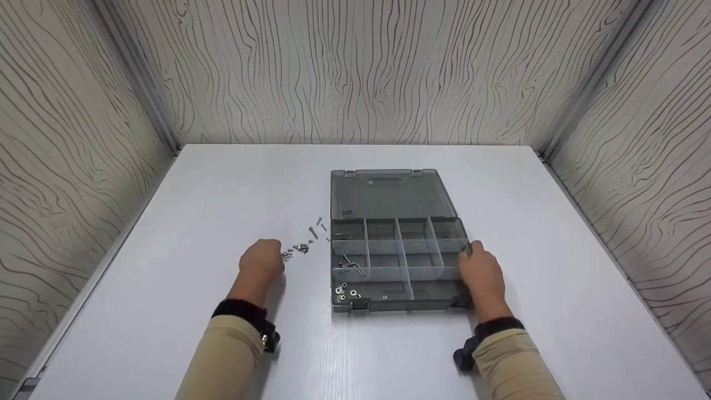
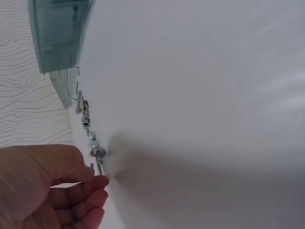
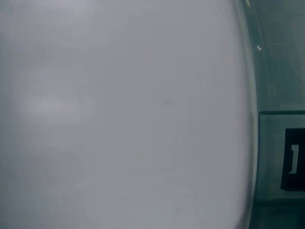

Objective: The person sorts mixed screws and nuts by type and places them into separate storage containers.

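A grey see-through compartment box point(image 1: 383, 304) lies on the white table with its lid point(image 1: 389, 194) laid back. My right hand point(image 1: 483, 273) grips the box's right side wall; in the right wrist view the fingers are out of sight. Nuts point(image 1: 353, 293) sit in its front left compartment and long screws point(image 1: 349, 262) in the one behind. Left of the box, my left hand point(image 1: 262, 258) is at the near end of a loose trail of hardware point(image 1: 303, 248). In the left wrist view its thumb and forefinger pinch at a small screw point(image 2: 99, 168), partly hidden by the fingertips.
Several loose screws point(image 1: 314, 232) lie between the trail and the box's left wall. The white tabletop point(image 1: 244, 183) runs back to wood-patterned panels point(image 1: 355, 72), with metal posts point(image 1: 136, 78) at the corners.
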A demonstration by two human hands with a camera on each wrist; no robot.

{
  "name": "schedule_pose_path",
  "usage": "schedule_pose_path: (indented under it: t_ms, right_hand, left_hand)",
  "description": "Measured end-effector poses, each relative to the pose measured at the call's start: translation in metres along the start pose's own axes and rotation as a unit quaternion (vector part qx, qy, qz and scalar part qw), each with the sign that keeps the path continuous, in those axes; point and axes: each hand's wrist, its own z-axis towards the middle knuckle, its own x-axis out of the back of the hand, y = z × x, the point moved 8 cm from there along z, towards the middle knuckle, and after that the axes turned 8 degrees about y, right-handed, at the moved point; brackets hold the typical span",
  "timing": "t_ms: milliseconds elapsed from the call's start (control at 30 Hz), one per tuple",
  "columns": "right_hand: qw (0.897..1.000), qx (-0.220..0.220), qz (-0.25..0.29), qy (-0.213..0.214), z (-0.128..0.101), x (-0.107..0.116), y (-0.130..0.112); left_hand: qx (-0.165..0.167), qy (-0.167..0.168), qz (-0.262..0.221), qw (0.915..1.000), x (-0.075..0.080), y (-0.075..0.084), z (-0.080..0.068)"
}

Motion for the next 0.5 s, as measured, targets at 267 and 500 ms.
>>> schedule_pose_path:
  t_ms: [267, 500]
  right_hand:
    - [1.0, 0.004, -0.005, 0.007, 0.001, -0.001, -0.001]
    - [1.0, 0.001, -0.011, 0.004, 0.001, 0.0, -0.001]
  left_hand:
    - [-0.033, 0.059, -0.011, 0.9976, 0.021, 0.031, 0.001]
    - [-0.097, 0.133, -0.036, 0.9856, 0.038, 0.068, -0.001]
